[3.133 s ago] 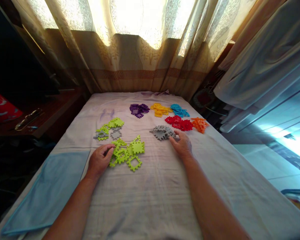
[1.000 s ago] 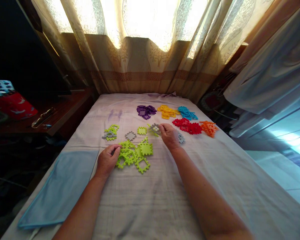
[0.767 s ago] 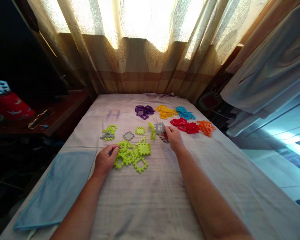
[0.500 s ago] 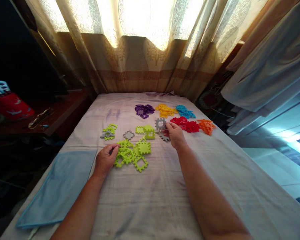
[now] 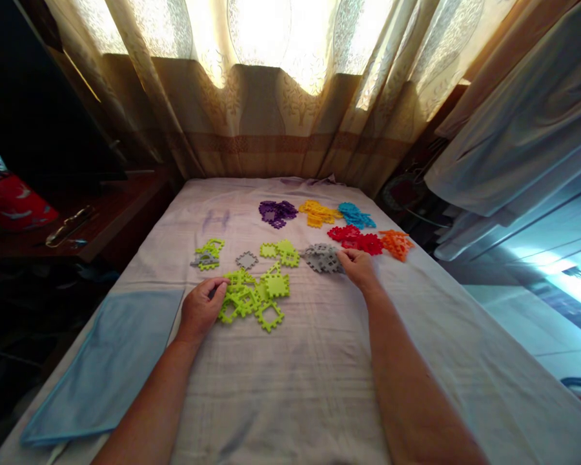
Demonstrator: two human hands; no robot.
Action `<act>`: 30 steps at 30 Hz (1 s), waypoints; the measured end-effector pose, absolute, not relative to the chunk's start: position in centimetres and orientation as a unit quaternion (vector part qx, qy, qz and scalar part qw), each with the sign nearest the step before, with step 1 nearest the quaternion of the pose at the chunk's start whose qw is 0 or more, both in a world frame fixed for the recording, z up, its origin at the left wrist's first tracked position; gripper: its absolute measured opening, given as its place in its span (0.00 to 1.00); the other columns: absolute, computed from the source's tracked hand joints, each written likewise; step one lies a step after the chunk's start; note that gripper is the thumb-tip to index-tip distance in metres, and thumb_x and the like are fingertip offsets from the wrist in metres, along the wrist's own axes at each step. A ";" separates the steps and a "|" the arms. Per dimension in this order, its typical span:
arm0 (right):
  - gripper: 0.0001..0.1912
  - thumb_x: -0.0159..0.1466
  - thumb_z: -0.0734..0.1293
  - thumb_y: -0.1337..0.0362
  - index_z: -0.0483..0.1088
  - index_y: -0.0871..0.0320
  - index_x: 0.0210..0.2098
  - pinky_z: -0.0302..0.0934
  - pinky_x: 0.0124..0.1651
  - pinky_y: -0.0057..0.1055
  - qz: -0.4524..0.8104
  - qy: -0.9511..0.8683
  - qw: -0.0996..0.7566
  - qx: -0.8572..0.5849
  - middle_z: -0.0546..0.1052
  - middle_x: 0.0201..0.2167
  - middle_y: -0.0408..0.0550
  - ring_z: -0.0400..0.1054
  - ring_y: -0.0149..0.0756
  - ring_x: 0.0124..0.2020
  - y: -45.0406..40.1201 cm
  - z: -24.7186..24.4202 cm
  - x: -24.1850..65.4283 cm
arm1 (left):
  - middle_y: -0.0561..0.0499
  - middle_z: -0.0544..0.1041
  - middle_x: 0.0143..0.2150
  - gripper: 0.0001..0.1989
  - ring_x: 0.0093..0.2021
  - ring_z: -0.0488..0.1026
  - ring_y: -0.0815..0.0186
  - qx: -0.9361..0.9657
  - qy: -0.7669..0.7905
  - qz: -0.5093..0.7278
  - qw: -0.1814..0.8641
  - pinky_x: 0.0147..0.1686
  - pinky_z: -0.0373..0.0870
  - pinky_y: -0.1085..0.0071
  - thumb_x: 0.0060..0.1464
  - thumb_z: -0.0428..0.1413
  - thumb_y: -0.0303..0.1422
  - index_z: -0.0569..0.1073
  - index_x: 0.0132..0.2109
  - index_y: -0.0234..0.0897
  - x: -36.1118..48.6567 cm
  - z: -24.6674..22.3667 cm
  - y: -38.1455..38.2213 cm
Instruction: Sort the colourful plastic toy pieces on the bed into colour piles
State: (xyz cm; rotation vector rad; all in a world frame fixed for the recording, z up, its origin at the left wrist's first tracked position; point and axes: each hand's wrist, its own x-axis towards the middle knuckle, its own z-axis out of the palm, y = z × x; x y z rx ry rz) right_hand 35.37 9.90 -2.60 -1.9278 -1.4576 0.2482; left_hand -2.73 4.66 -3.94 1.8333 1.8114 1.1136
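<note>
My right hand point(image 5: 361, 268) pinches the right edge of a gray piece in a small gray pile point(image 5: 322, 258). At the left edge of the lime-green pile point(image 5: 244, 298), my left hand point(image 5: 204, 307) has thumb and forefinger together at a green piece. A single gray square piece point(image 5: 246, 259) lies behind the green pile. Left of it, a gray piece point(image 5: 202, 259) rests among a few green ones point(image 5: 213, 247). More green pieces point(image 5: 285, 252) lie between the two hands.
Purple point(image 5: 277, 214), yellow point(image 5: 317, 213), blue point(image 5: 356, 215), red point(image 5: 356, 239) and orange point(image 5: 396, 244) piles lie farther back. A blue cloth point(image 5: 106, 361) covers the bed's left side. Curtains point(image 5: 261, 123) hang behind.
My right hand has moved right and slightly down, and the gray piece it held upright is now down at the gray pile. My left hand stays by the green pile. The view has shifted slightly.
</note>
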 end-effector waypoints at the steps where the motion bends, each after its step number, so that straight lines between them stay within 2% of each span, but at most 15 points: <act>1: 0.15 0.60 0.63 0.54 0.79 0.54 0.31 0.61 0.34 0.31 0.071 -0.560 0.337 -0.753 0.80 0.29 0.47 0.71 0.39 0.30 9.8 -2.2 35.4 | 0.50 0.83 0.41 0.18 0.42 0.79 0.60 0.643 0.637 0.391 0.166 0.46 0.74 0.66 0.53 0.49 0.45 0.80 0.38 0.41 -2.7 -4.0 4.7; 6: 0.18 0.64 0.60 0.57 0.80 0.57 0.38 0.63 0.41 0.32 -0.015 -0.582 0.316 -0.749 0.80 0.38 0.54 0.72 0.40 0.37 9.0 0.0 32.5 | 0.50 0.83 0.40 0.17 0.42 0.79 0.60 0.640 0.634 0.399 0.169 0.47 0.74 0.66 0.53 0.50 0.44 0.80 0.38 0.42 -2.7 -4.0 4.7; 10: 0.14 0.66 0.61 0.60 0.79 0.55 0.41 0.63 0.45 0.31 0.043 -0.703 0.249 -0.664 0.80 0.41 0.51 0.72 0.38 0.41 8.7 1.0 25.6 | 0.51 0.83 0.40 0.16 0.42 0.79 0.61 0.639 0.625 0.412 0.173 0.46 0.74 0.67 0.53 0.50 0.44 0.80 0.37 0.43 -2.7 -4.2 4.6; 13: 0.13 0.66 0.63 0.63 0.78 0.53 0.44 0.62 0.51 0.33 0.076 -0.780 0.200 -0.588 0.79 0.46 0.49 0.71 0.39 0.48 9.4 1.0 20.6 | 0.50 0.83 0.39 0.16 0.40 0.79 0.61 0.634 0.625 0.421 0.174 0.45 0.74 0.67 0.53 0.51 0.44 0.80 0.37 0.42 -2.7 -4.3 4.7; 17: 0.17 0.64 0.63 0.69 0.77 0.52 0.49 0.60 0.56 0.34 0.066 -0.840 0.113 -0.527 0.78 0.52 0.49 0.68 0.41 0.53 11.3 1.0 17.3 | 0.50 0.83 0.38 0.16 0.39 0.79 0.61 0.632 0.620 0.431 0.173 0.45 0.74 0.67 0.52 0.51 0.44 0.80 0.36 0.42 -2.7 -4.4 4.8; 22: 0.14 0.64 0.65 0.67 0.79 0.56 0.45 0.60 0.55 0.35 0.047 -0.871 0.041 -0.488 0.78 0.50 0.53 0.68 0.43 0.51 13.0 0.8 16.6 | 0.50 0.83 0.38 0.15 0.41 0.79 0.60 0.632 0.619 0.432 0.174 0.45 0.74 0.67 0.53 0.51 0.43 0.80 0.37 0.42 -2.6 -4.4 4.8; 26: 0.11 0.66 0.64 0.65 0.78 0.58 0.41 0.59 0.55 0.34 0.037 -0.883 0.058 -0.464 0.78 0.49 0.54 0.68 0.41 0.50 13.2 0.4 16.6 | 0.50 0.83 0.38 0.16 0.41 0.79 0.60 0.636 0.613 0.435 0.175 0.45 0.74 0.67 0.53 0.51 0.44 0.80 0.37 0.42 -2.6 -4.4 4.8; 30: 0.10 0.68 0.62 0.65 0.76 0.58 0.42 0.57 0.55 0.32 0.049 -0.849 0.172 -0.498 0.77 0.48 0.53 0.67 0.39 0.50 12.6 0.4 17.4 | 0.50 0.83 0.38 0.16 0.41 0.79 0.60 0.636 0.614 0.433 0.173 0.46 0.74 0.66 0.53 0.51 0.44 0.80 0.37 0.42 -2.7 -4.4 4.8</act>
